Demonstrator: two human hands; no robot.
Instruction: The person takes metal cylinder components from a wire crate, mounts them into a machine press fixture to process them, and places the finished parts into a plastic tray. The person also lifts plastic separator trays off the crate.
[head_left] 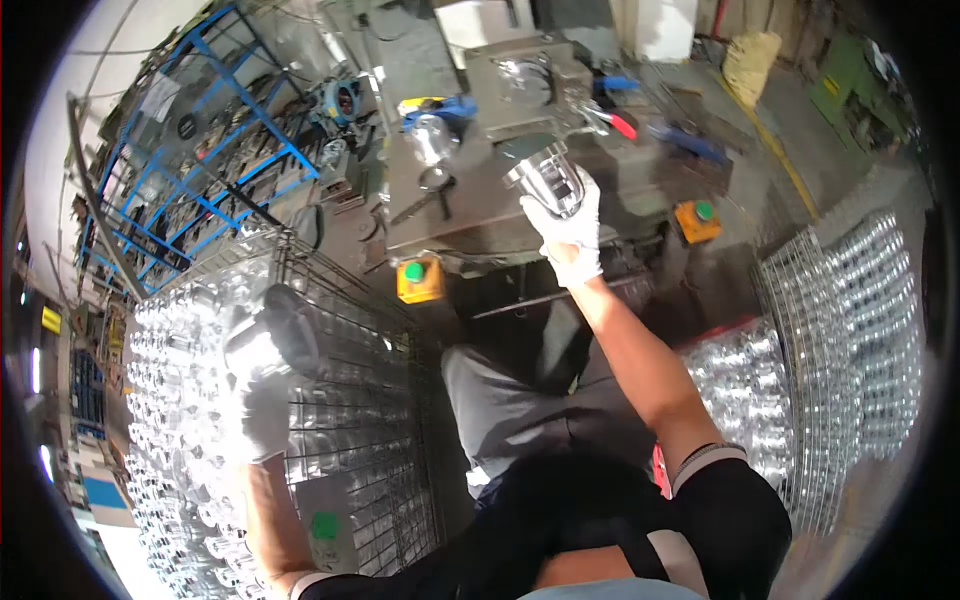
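Note:
A white glove covers my right hand (570,225), whose fingers are wrapped round a shiny metal cup (548,180) above the front part of the metal worktable (460,225). My left hand (262,415), also gloved and somewhat blurred, holds another shiny metal cup (270,340) over the wire basket on the left. Many similar metal cups (180,400) fill that basket in stacked rows. Another metal piece (432,140) lies on the table beside a blue and yellow cloth (440,108).
Two yellow boxes with green buttons (420,280) (698,220) sit at the table's front edge. A red-handled tool (620,125) lies on the table. A wire basket (810,290) of metal parts stands right, a blue rack (200,150) left.

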